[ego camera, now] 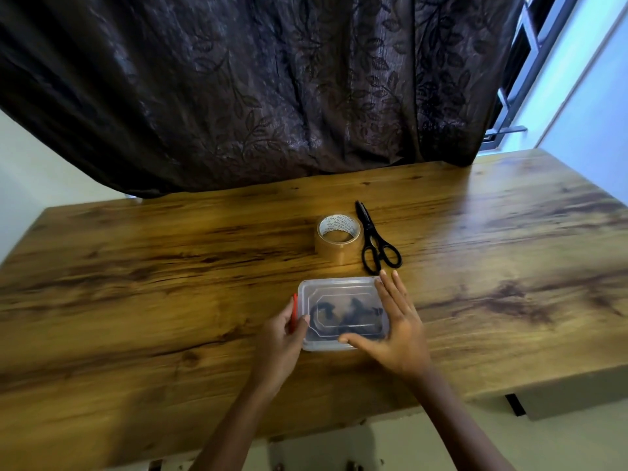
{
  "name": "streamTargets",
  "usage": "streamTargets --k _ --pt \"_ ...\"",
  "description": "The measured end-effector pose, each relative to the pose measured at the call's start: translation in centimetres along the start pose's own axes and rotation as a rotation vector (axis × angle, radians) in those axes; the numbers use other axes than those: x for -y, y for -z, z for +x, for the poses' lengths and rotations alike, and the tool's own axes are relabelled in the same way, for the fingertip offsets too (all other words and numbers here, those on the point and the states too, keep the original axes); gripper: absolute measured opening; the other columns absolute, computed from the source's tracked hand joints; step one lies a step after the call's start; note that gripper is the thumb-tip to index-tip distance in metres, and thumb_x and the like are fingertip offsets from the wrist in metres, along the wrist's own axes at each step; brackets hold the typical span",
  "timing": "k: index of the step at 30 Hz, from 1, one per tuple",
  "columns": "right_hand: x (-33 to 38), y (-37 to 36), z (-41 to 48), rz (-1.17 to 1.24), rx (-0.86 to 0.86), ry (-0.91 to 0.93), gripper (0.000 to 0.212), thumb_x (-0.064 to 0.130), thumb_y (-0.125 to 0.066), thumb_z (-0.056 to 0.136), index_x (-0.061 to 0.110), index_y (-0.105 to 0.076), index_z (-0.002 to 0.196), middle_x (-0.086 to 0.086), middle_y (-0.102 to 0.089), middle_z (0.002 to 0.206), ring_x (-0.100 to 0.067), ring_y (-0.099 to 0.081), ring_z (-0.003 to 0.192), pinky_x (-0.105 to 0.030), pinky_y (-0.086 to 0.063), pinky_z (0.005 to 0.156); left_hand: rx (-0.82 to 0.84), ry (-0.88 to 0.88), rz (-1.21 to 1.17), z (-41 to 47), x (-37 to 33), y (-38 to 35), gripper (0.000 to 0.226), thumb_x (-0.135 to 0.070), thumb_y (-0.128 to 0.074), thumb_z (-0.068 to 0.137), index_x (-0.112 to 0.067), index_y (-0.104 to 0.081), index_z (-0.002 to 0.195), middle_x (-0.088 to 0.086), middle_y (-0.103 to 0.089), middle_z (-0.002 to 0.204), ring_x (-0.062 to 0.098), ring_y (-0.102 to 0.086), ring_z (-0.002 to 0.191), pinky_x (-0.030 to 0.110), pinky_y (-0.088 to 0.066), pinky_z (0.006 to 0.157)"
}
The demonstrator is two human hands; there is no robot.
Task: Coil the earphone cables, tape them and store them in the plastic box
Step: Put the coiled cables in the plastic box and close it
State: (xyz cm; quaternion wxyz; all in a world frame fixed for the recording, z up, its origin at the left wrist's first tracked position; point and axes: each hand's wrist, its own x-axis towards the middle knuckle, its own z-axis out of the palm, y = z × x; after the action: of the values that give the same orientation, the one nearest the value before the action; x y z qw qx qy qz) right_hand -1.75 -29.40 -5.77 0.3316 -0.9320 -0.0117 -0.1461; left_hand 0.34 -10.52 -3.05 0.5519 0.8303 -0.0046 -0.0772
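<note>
A clear plastic box (334, 287) with its lid on lies on the wooden table near the front edge. Dark earphone cables (346, 317) show blurred through the lid. My left hand (282, 341) holds the box's left side, thumb on the lid's edge, beside a thin red strip (294, 312) at that side. My right hand (397, 331) lies flat over the right part of the lid with its fingers straight and thumb along the front edge.
A roll of brown tape (336, 237) stands just behind the box, with black scissors (375, 241) to its right. The wooden table (136, 266) stretches wide on both sides. A dark curtain (272, 90) hangs behind it.
</note>
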Motion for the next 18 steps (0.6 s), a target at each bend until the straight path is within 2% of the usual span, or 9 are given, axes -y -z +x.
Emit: streamTargets --k 3,5,7,10,13,16,18 --pt "-0.1 -0.1 0.1 0.007 0.009 -0.002 0.111 0.074 -0.058 0.06 0.012 -0.023 0.145 0.003 -0.014 0.153 -0.018 -0.008 0.144 -0.034 -0.015 0.113 -0.033 -0.083 0.111 0.0 0.1 -0.3 0.038 -0.017 -0.047 0.094 -0.016 -0.043 0.132 0.01 -0.063 0.079 0.015 -0.055 0.06 0.023 -0.043 0.049" --pt "-0.2 -0.1 0.1 -0.006 0.004 0.003 0.11 0.076 -0.055 0.06 0.012 -0.024 0.144 0.005 -0.013 0.151 -0.018 -0.009 0.143 -0.035 -0.016 0.112 -0.048 -0.094 0.119 0.1 0.3 -0.5 0.038 -0.018 -0.047 0.094 -0.017 -0.043 0.132 0.005 -0.058 0.068 0.007 -0.046 0.051 0.014 -0.034 0.042" --pt "-0.2 0.0 0.2 -0.007 0.007 0.001 0.111 0.08 -0.05 0.061 0.012 -0.025 0.144 0.006 -0.013 0.15 -0.017 -0.008 0.143 -0.036 -0.016 0.112 -0.049 -0.098 0.127 0.0 0.3 -0.7 0.039 -0.019 -0.047 0.095 -0.017 -0.042 0.133 0.0 -0.052 0.062 0.004 -0.041 0.047 0.012 -0.032 0.039" --pt "-0.3 0.1 0.2 0.014 0.033 -0.007 0.108 0.08 -0.047 0.063 0.016 -0.018 0.146 0.008 -0.006 0.153 -0.012 -0.001 0.144 -0.033 -0.013 0.112 -0.037 -0.074 0.139 0.0 0.3 -0.7 0.043 -0.021 -0.045 0.095 -0.015 -0.037 0.138 0.0 -0.054 0.066 0.005 -0.044 0.051 0.014 -0.034 0.041" --pt "-0.1 0.3 0.0 0.216 0.019 -0.132 0.095 0.069 -0.048 0.071 0.03 -0.008 0.147 0.011 0.002 0.157 -0.008 -0.004 0.143 -0.037 -0.018 0.112 -0.009 -0.041 0.111 -0.1 0.0 -0.4 0.046 -0.022 -0.048 0.094 -0.015 -0.036 0.138 -0.009 -0.057 0.08 0.004 -0.057 0.067 0.015 -0.047 0.052" --pt "0.3 0.5 -0.9 0.474 -0.035 -0.363 0.086 0.061 -0.05 0.074 0.029 -0.014 0.146 0.004 -0.019 0.155 -0.01 -0.023 0.137 -0.041 -0.031 0.111 -0.007 -0.003 0.029 -0.3 0.0 -0.1 0.043 -0.022 -0.051 0.092 -0.015 -0.044 0.134 -0.016 -0.059 0.089 0.001 -0.061 0.079 0.015 -0.053 0.061" --pt "0.4 0.5 -1.6 0.552 -0.027 -0.429 0.083 0.057 -0.049 0.074 0.026 -0.019 0.146 0.002 -0.032 0.149 -0.009 -0.034 0.129 -0.028 -0.039 0.102 -0.013 -0.003 -0.003 -0.5 0.0 0.0 0.039 -0.023 -0.053 0.091 -0.017 -0.048 0.129 -0.017 -0.062 0.09 -0.001 -0.064 0.077 0.014 -0.054 0.061"
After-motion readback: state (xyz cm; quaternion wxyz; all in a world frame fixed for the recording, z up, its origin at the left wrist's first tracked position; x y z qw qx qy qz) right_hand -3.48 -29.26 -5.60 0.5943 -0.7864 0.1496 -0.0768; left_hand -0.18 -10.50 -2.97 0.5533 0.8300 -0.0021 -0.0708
